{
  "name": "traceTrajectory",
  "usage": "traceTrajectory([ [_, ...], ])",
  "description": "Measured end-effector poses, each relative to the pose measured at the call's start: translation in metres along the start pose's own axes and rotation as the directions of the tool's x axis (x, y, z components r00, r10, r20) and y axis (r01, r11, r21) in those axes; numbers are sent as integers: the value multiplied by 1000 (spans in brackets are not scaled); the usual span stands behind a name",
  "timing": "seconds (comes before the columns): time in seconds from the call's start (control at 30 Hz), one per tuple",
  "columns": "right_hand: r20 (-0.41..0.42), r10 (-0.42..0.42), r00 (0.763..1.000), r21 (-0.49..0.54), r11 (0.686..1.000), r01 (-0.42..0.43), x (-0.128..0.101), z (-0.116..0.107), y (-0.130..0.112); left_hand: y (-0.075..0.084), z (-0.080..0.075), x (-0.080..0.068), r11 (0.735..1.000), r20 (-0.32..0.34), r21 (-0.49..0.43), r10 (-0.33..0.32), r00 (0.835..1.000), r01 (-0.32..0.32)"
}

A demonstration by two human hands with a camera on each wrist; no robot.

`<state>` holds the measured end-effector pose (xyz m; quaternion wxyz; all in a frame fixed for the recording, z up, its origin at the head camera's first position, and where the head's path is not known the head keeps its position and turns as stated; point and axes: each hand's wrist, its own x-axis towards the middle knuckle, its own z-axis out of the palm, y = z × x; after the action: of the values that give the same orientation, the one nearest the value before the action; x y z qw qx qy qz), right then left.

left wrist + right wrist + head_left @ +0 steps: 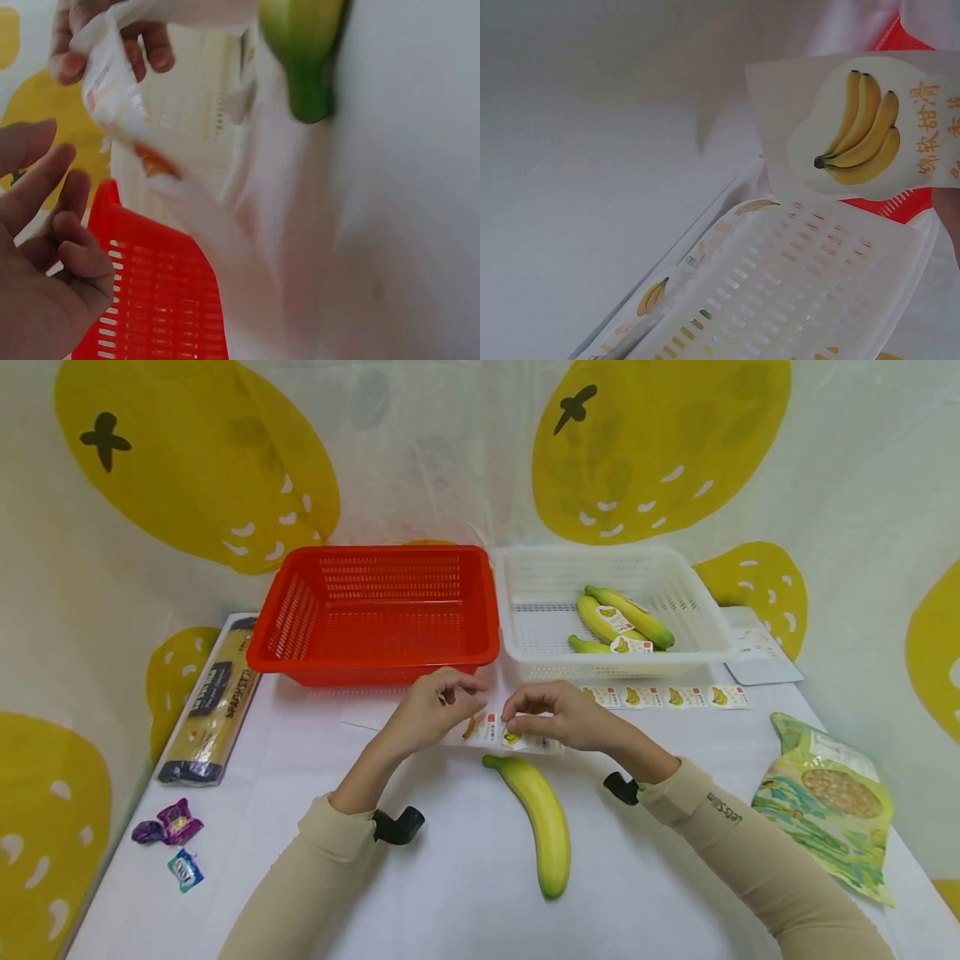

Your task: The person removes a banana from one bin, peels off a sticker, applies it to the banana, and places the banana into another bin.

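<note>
My right hand [562, 714] pinches a strip of banana stickers [491, 727] above the table, near the front of the baskets. In the right wrist view, one sticker with a printed bunch of bananas [859, 131] faces the camera. Just left of the strip is my left hand [431, 710], its fingers loosely bent; a gap shows between them and the strip in the left wrist view. A yellow banana [546, 827] with a green stem lies on the table below both hands, with no sticker visible on its upper side.
Behind the hands stand a red basket [375, 675] and a white basket [517, 656] containing several stickered bananas [600, 620]. More stickers [675, 697] lie before the white basket. Spaghetti [210, 702] and wrapped candies [178, 822] are left, a green bag [832, 802] right.
</note>
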<state>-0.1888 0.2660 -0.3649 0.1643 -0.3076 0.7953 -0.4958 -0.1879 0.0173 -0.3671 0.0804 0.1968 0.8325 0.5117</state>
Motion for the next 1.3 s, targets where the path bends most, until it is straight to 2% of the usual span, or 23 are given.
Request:
traceTrajectory([
  [0.07,1,-2,1000,-7,1000,2,-1,0,0,0,-2,8,1000,77,-22,-2,997,4],
  [0.17,3,-4,1000,-16,1000,4,-2,-1,1,-6,0,16,995,180,-78,-47,982,62],
  [0.23,3,-1,1000,-22,1000,1,-3,-1,1,-10,3,18,988,215,-117,-74,974,101],
  [0.3,1,5,1000,-25,1000,-5,-3,-2,2,-14,6,19,983,223,-141,-88,971,121],
  [0.53,-39,-2,999,-36,999,0,-3,0,6,-23,11,21,978,190,-185,-58,980,93],
  [0.7,-61,-22,998,-5,1000,21,-3,2,11,-28,14,21,970,172,-213,-81,982,118],
  [0.83,-89,-65,994,-38,997,61,-3,2,14,-28,15,21,971,167,-203,-94,981,127],
  [0.93,-118,-82,990,-72,995,73,-4,1,15,-27,16,21,973,157,-190,-100,983,129],
  [1.17,-183,-104,978,-142,987,78,-10,-4,14,-27,18,22,980,88,-125,-142,986,153],
  [1.3,-200,-141,970,-101,987,122,-15,-8,14,-28,19,22,980,48,-54,-188,981,190],
])
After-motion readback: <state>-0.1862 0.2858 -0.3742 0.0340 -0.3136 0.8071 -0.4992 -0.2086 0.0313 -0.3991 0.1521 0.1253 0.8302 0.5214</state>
